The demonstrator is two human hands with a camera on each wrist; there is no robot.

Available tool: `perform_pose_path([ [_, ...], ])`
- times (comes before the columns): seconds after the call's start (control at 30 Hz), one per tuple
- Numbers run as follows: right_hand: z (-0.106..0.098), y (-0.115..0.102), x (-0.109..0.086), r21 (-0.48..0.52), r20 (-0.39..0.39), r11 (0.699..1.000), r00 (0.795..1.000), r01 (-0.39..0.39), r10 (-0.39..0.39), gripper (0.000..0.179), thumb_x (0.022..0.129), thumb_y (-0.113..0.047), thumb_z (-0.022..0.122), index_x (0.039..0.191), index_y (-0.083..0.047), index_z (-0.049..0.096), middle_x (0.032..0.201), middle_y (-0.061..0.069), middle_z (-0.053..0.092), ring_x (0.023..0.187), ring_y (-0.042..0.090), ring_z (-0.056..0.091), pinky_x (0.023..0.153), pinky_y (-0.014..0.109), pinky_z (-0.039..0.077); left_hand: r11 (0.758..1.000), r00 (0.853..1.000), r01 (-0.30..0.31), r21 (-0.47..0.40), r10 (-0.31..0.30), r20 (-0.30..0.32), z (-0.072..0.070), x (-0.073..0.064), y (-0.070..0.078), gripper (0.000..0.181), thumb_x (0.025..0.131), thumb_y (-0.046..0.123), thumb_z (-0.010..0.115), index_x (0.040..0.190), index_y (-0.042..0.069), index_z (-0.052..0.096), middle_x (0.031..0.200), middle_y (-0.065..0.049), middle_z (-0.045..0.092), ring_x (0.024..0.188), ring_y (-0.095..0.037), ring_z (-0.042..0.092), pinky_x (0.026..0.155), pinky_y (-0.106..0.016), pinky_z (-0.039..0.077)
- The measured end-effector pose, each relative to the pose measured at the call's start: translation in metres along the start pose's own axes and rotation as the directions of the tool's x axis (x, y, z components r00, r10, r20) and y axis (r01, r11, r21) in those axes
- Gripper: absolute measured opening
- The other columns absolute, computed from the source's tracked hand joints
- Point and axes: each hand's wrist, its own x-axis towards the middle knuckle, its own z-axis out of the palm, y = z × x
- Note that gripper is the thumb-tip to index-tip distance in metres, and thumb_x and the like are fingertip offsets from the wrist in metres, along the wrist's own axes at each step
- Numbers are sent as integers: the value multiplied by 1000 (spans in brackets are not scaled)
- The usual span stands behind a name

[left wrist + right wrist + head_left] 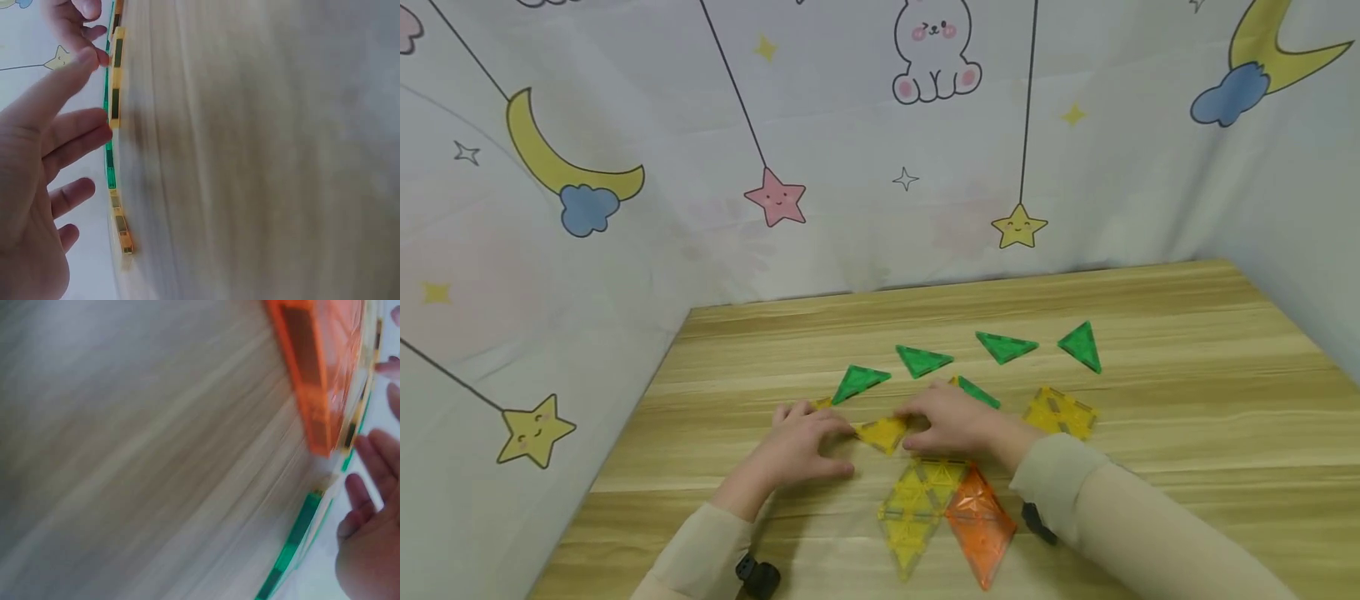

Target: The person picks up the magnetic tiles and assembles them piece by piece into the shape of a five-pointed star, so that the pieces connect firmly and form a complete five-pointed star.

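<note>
A yellow triangular magnetic tile (882, 435) lies on the table between the two hands. My left hand (801, 442) touches its left corner with fairly straight fingers, the thumb held apart. Under that hand's far fingers a bit of another yellow tile (823, 403) shows. At the tile's right side rests my right hand (955, 421), its fingers loosely bent; in the right wrist view the fingers (375, 462) look relaxed. Just nearer lie joined yellow tiles (917, 496) against an orange diamond of tiles (981, 525). A green tile (977, 390) with a yellow edge is partly hidden behind the right hand.
Several green triangular tiles, among them one at the far right (1081, 346) and one at the left (860, 382), are spread in an arc behind the hands. A yellow tile group (1062, 414) lies right of the right hand. A patterned cloth (865, 125) hangs behind the wooden table (1210, 367).
</note>
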Motion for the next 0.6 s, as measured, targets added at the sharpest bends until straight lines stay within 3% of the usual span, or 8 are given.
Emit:
perform_pose_path([
  [0.13,5,-5,6,-29,-54,1000,999,7,-9,47,88,-36,64,126,-9,60,122,2,61,113,20,51,96,38,35,993,1000,-15,-118,16,9,-2,-8,-5,42,78,47,71,114,25,67,118,9,61,112,-26,44,85,-50,25],
  [0.23,8,-9,9,-30,-106,1000,994,-7,4,44,88,-33,65,121,-6,62,118,7,62,111,23,52,96,39,36,982,998,12,-186,-23,-57,-3,-13,-17,43,81,42,71,117,20,66,121,1,60,113,-30,43,85,-52,25],
  [0.4,14,-12,10,-68,-143,993,986,-101,90,39,87,-35,67,113,-6,65,111,8,59,107,26,52,91,40,41,977,975,116,-177,-146,-167,-2,-18,-43,38,85,29,69,119,14,64,123,-7,59,113,-35,44,85,-54,25],
  [0.5,16,-13,10,-94,-126,991,988,-98,86,38,86,-34,67,111,-6,65,109,8,60,105,27,52,91,39,41,975,970,153,-162,-180,-165,1,-20,-54,34,86,22,68,119,14,65,124,-7,59,112,-34,46,84,-51,26],
  [0.6,15,-14,11,-70,-98,995,993,-77,70,37,86,-32,68,112,-6,65,112,9,60,110,28,51,94,40,39,975,974,145,-169,-171,-149,2,-21,-57,33,86,16,68,118,14,66,123,-7,61,110,-32,47,84,-50,27],
])
